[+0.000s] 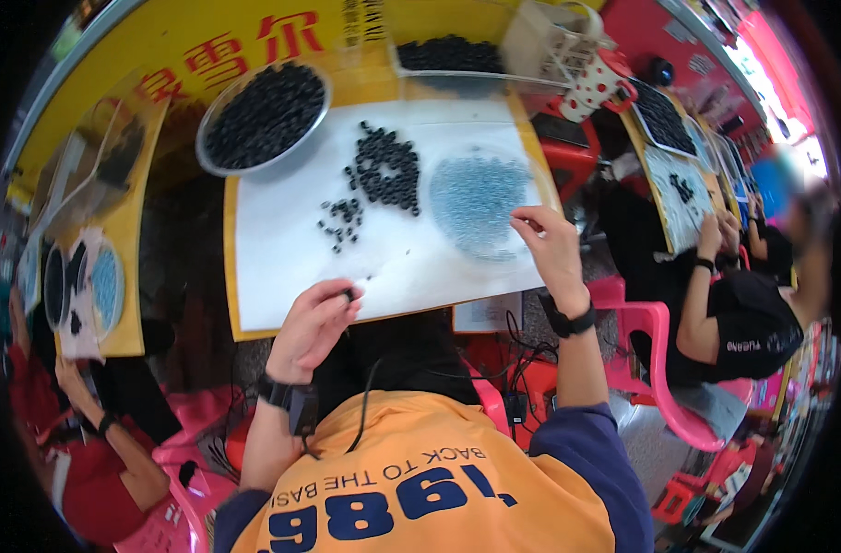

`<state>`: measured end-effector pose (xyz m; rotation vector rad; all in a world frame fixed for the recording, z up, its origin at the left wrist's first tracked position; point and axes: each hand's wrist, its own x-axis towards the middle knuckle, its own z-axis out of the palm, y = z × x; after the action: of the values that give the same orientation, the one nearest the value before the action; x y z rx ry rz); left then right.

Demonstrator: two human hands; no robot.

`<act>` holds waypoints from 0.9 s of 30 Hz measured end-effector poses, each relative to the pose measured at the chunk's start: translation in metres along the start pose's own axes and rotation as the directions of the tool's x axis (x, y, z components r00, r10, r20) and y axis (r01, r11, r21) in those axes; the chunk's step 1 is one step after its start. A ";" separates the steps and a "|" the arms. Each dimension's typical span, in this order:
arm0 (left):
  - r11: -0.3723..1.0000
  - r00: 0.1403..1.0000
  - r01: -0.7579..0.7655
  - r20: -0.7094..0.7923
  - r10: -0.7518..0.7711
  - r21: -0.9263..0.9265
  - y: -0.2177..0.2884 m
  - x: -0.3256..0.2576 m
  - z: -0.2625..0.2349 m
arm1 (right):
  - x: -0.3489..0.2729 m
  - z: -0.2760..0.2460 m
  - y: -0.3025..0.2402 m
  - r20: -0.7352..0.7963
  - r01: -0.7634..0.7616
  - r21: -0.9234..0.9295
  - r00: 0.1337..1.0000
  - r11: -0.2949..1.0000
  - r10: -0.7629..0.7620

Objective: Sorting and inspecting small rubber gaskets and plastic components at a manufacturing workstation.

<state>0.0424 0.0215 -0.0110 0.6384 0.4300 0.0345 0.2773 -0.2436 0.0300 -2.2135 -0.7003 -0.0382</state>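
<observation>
My left hand (321, 318) is closed near the front edge of the white work sheet (282, 263), with a small black round piece (349, 295) at its fingertips. Over the right rim of a round clear tray (436, 217), my right hand (550, 241) has thumb and fingers pinched together. Whatever sits between those fingertips is too small to make out. Many tiny bluish transparent pieces (480, 198) cover the tray. A pile of black round pieces (388, 175) lies left of it, with a looser group (342, 221) nearer to me.
A metal bowl (324, 111) full of black pieces stands at the far left corner. Behind the sheet is a clear bin (448, 57) of more black pieces. A spotted mug (586, 90) stands at the far right. Other people work at tables on both sides, beside pink chairs (656, 341).
</observation>
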 end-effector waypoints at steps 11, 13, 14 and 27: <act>0.991 0.984 -0.127 0.132 0.122 0.029 0.008 -0.005 0.039 | -0.041 0.060 -0.132 0.346 -0.273 0.729 0.938 0.627 0.005; 0.984 0.976 -0.176 0.135 0.170 0.031 0.007 -0.012 0.034 | -0.045 0.065 -0.134 0.336 -0.212 0.687 0.941 0.695 -0.046; 0.982 0.975 -0.185 0.127 0.180 0.027 0.007 -0.016 0.033 | -0.046 0.068 -0.135 0.318 -0.145 0.640 0.944 0.755 -0.088; 0.981 0.982 -0.167 0.099 0.158 0.094 0.006 -0.030 0.020 | -0.051 0.084 -0.142 0.358 -0.004 0.540 0.906 0.842 -0.225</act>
<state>0.0233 0.0104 0.0181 0.7723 0.2916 0.1388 0.1480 -0.1331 0.0574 -1.6443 -0.9393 0.5212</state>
